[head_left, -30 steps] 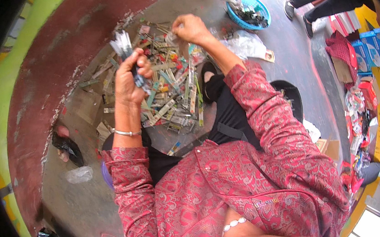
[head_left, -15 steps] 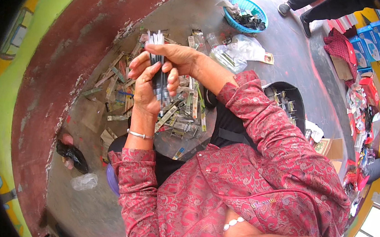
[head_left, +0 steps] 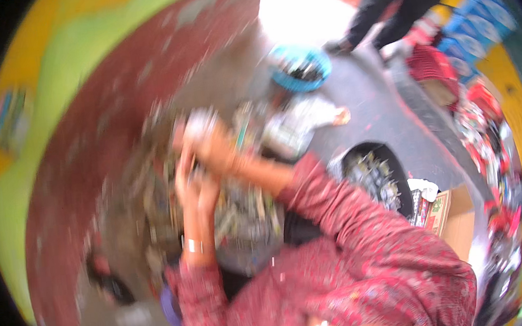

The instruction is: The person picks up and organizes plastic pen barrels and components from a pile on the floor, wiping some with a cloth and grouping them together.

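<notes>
Blurred frame. Left hand [head_left: 193, 188] and right hand [head_left: 212, 144] are together, raised over the heap of small packets [head_left: 240, 209] on the floor, both around a pale bundle [head_left: 197, 124]; exact finger grip cannot be told. Blue basin [head_left: 300, 71] sits beyond, black tub [head_left: 375, 174] right of the red-sleeved arm. Another person's dark legs [head_left: 384, 9] stand at top.

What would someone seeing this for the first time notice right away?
Two hands meet at centre, the left hand and right hand together on a small pale bundle, blurred, above a pile of scraps on the floor. A blue basin sits further up, and a dark tub of small pieces lies at the right elbow.
</notes>
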`<state>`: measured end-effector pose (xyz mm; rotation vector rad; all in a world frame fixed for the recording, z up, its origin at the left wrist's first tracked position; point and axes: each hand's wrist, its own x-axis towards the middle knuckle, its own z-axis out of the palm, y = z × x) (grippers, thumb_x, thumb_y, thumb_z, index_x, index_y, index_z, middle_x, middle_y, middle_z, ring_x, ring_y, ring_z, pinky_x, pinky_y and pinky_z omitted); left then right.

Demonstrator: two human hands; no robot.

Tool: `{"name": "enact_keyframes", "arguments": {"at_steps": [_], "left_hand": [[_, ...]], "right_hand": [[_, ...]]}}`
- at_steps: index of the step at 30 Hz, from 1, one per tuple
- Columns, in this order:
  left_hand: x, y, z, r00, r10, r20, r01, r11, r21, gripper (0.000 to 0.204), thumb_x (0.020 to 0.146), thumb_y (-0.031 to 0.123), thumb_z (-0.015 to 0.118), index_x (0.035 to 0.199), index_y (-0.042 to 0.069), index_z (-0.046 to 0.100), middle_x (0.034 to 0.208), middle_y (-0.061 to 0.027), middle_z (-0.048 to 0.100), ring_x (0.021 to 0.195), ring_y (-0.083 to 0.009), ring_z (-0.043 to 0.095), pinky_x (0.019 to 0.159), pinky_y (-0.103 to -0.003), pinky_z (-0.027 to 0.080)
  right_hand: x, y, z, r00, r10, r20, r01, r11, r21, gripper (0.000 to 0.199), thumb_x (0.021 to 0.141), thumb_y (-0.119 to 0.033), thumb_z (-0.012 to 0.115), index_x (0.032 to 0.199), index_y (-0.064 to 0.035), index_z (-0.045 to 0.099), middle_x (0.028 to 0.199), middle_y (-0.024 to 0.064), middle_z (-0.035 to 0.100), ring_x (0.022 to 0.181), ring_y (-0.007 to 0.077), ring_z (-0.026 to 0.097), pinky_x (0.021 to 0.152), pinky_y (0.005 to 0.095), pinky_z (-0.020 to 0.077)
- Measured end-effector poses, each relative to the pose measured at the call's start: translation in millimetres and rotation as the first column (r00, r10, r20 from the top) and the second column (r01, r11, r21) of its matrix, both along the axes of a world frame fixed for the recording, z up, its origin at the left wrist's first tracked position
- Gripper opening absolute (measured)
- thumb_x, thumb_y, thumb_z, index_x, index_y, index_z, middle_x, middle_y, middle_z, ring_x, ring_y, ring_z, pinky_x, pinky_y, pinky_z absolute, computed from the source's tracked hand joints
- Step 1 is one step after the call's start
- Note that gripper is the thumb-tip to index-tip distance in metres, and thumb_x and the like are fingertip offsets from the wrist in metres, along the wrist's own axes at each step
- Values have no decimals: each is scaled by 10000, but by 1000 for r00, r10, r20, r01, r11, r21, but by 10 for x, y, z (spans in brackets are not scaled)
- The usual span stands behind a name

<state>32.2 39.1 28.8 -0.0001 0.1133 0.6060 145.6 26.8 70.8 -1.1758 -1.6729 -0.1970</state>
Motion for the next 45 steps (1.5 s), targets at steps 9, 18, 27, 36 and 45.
{"name": "enact_keyframes", "arguments": {"at_steps": [9, 18, 27, 36, 45], "left_hand": [[88, -100, 157, 999, -30, -12, 28, 990, -139, 522, 893, 440, 352, 1296, 108, 347, 1316, -96, 356, 1186, -263, 371, 977, -430, 324], [-203, 54, -360, 925, -178, -337, 259, 941, 216, 389, 879, 201, 466, 1158, -66, 424, 1111, -150, 522, 1036, -241, 490, 922, -351, 394], [-391, 18, -419, 819, -247, -518, 284, 959, -8, 313, 873, 115, 454, 1134, -57, 438, 1008, -130, 528, 915, -217, 507, 826, -319, 448], [-278, 71, -432, 608, -116, -785, 255, 965, 55, 299, 837, 79, 494, 1109, -38, 457, 924, -106, 556, 802, -179, 544, 723, -259, 488], [-352, -34, -309, 514, -44, -856, 260, 960, 107, 230, 842, 133, 524, 1024, -7, 522, 842, -52, 577, 727, -126, 544, 640, -224, 455]], "right_hand": [[-84, -282, 440, 280, -167, -945, -315, 914, -255, 188, 865, -271, 530, 806, -95, 556, 563, -30, 492, 498, 55, 470, 438, 219, 356], [2448, -2812, 440, 52, -221, -974, 35, 975, -219, 50, 791, -102, 547, 791, -65, 515, 675, 81, 572, 559, 215, 568, 536, 333, 476], [2629, -4298, -596, -427, -234, -873, 109, 946, -306, 395, 777, -455, 594, 710, -90, 458, 465, -84, 303, 359, 22, 288, 425, 192, 342], [2486, -2176, -1412, -415, -373, -830, -418, 888, -191, 181, 826, -220, 549, 729, -88, 472, 500, -70, 345, 387, 32, 303, 423, 217, 330], [2633, -603, -2106, 608, -551, -572, -253, 548, -797, 309, 814, -305, 567, 652, -51, 499, 522, -16, 440, 429, 75, 414, 393, 248, 341]]}}
